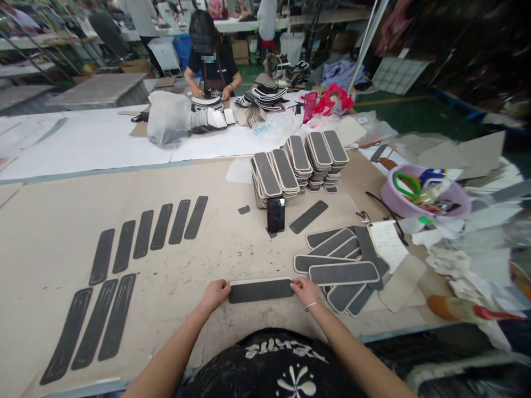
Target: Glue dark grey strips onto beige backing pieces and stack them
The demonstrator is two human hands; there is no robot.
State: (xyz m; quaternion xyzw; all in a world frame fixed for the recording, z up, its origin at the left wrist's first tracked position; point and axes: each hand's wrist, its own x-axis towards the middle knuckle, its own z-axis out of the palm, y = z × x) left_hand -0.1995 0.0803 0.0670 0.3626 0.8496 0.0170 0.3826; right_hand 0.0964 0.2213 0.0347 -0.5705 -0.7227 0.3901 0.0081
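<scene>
Both hands pinch the ends of a dark grey strip with rounded corners (260, 291), held just in front of me over the table. My left hand (215, 294) grips its left end and my right hand (305, 290) its right end. A beige border shows along the strip's far edge. To the right of my right hand lies a loose, overlapping pile of grey strips with beige borders (344, 273). Off to the left, several dark strips with a shiny outline (118, 315) lie in two slanted rows on the table.
Stacks of bordered strips (286, 171) stand at the far side, with a phone (276, 215) propped before them. A purple basin (394, 193) of tools sits right, near a glue-stained bottle (452, 308). Across the white table (124, 135) a co-worker (213, 66) handles pieces.
</scene>
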